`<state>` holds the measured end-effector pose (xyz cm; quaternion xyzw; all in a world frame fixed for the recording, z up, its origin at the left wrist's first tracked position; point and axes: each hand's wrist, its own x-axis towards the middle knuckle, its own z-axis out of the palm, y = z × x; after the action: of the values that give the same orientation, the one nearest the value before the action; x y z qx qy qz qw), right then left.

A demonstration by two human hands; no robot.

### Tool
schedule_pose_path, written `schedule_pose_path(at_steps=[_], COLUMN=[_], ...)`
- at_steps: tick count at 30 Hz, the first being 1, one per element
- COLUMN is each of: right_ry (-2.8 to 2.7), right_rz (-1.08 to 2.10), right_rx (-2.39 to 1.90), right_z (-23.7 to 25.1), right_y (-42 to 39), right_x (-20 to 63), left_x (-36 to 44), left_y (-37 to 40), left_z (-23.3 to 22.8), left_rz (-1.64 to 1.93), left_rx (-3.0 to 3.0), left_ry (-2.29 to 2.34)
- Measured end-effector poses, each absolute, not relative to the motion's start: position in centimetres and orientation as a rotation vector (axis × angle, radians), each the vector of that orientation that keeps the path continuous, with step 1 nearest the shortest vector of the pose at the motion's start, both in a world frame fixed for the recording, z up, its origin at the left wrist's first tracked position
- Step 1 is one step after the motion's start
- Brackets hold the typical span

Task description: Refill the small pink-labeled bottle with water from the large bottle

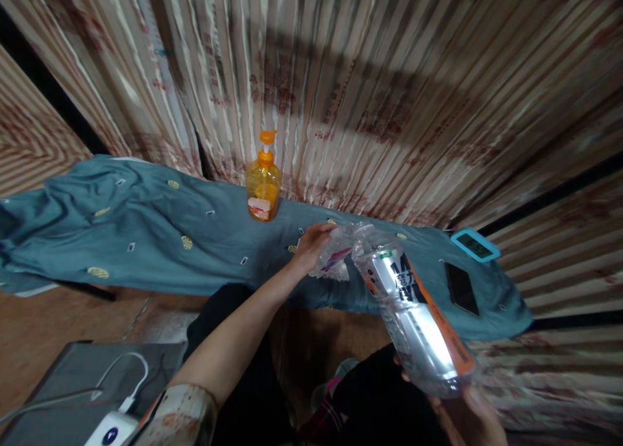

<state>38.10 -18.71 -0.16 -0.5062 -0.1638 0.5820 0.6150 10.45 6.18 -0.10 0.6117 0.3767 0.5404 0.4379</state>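
My right hand grips the base of a large clear plastic bottle with a silver and orange label, tilted so its neck points up and left. The neck meets a smaller crumpled clear bottle, which my left hand holds just above the blue cloth. The two bottle mouths sit close together; whether they touch is unclear. An orange pump bottle stands upright on the cloth behind my left hand.
A black phone and a small device with a light-blue frame lie at the cloth's right end. Striped curtains hang behind. A white power bank with a cable rests on a grey surface at lower left.
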Motion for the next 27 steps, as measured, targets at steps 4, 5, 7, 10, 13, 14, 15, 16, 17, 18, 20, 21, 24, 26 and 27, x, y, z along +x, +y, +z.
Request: schedule_pose_path(at_steps=[4, 5, 7, 10, 13, 14, 15, 16, 17, 18, 20, 21, 24, 26, 27], right_ry=[-0.389, -0.395, -0.402, -0.397, -0.345, -0.306, -0.276, -0.267, -0.276, -0.301, -0.357, -0.380, -0.448, -0.504, -0.523], right_rz=[1.339, 1.337, 1.335, 1.319, 1.254, 1.200, 1.180, 1.180, 1.201, 1.248, 1.326, 1.351, 1.393, 1.411, 1.405], right_rx=[-1.147, -1.148, -1.167, -1.226, -1.255, -1.270, -1.285, -1.289, -1.281, -1.256, -1.187, -1.155, -1.105, -1.104, -1.112], right_z=[-0.2, -0.3, -0.2, 0.5, 1.7, 2.0, 2.3, 2.4, 2.5, 2.4, 2.0, 1.8, 1.2, 0.9, 0.8], right_y=[-18.9, -18.9, -19.0, -18.8, -18.2, -18.0, -17.9, -17.8, -17.7, -17.7, -17.8, -17.9, -17.8, -17.7, -17.7], right_x=[38.2, 38.3, 38.2, 37.3, 35.6, 35.1, 34.7, 34.5, 34.3, 34.4, 34.6, 34.8, 35.1, 35.3, 35.4], left_x=[10.4, 10.3, 10.3, 10.3, 10.2, 10.2, 10.2, 10.2, 10.2, 10.1, 10.0, 9.9, 9.7, 9.7, 9.6], left_y=[6.2, 6.2, 6.2, 6.2, 6.2, 6.2, 6.1, 6.1, 6.0, 6.0, 5.8, 5.7, 5.6, 5.6, 5.6], left_z=[-0.4, -0.3, -0.1, 0.1, 0.2, 0.2, 0.2, 0.3, 0.3, 0.4, 0.7, 0.9, 1.3, 1.4, 1.4], left_rz=[1.355, 1.360, 1.356, 1.340, 1.324, 1.320, 1.318, 1.316, 1.316, 1.311, 1.295, 1.287, 1.284, 1.289, 1.294], left_rx=[1.582, 1.577, 1.557, 1.490, 1.398, 1.376, 1.363, 1.357, 1.350, 1.345, 1.334, 1.333, 1.356, 1.370, 1.374], left_ry=[0.955, 0.944, 0.916, 0.901, 0.942, 0.953, 0.957, 0.955, 0.953, 0.950, 0.944, 0.944, 0.971, 0.984, 0.979])
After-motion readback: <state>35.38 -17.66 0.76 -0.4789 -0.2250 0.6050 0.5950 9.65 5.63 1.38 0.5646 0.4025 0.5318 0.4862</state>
